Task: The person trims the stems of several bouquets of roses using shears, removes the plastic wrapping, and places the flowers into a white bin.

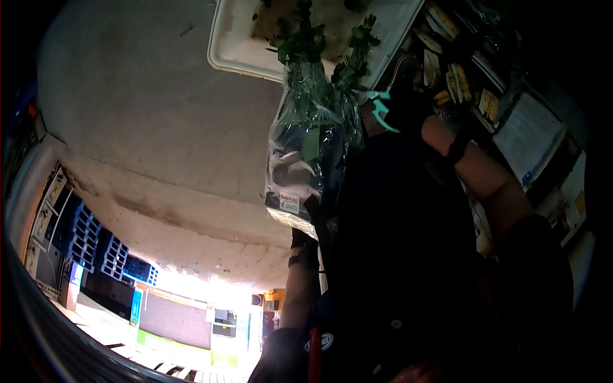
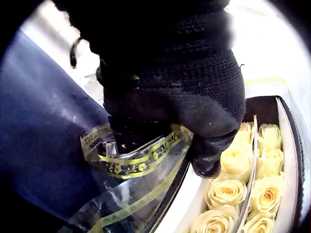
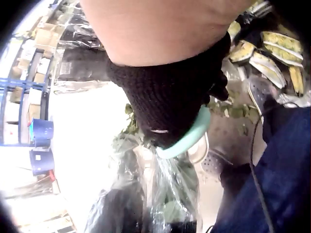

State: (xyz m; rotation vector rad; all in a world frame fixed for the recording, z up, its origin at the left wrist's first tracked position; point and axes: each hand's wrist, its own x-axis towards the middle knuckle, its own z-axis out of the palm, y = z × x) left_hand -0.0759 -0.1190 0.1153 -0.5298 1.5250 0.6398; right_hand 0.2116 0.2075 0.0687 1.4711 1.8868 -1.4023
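Note:
A bunch of cream-yellow roses (image 2: 227,192) sits between cardboard layers inside a clear plastic sleeve (image 1: 306,108) with yellow-printed trim. My left hand (image 2: 180,111), in a black glove, grips the bunch's edge, its thumb over the cardboard beside the blooms. Some of its fingers are hidden behind the sleeve. In the head view, leafy stems (image 1: 300,45) stick out of the sleeve's far end. My right hand (image 3: 167,104), also black-gloved, holds teal-handled shears (image 3: 189,138) close by the stem end. Their blades are hidden.
A white tray (image 1: 242,67) with dark debris lies beyond the stems. Cardboard pieces with yellow petals (image 3: 277,48) are on the floor at the right. Shoes (image 3: 216,162) stand below the right hand. Blue crates (image 1: 85,236) stand far left.

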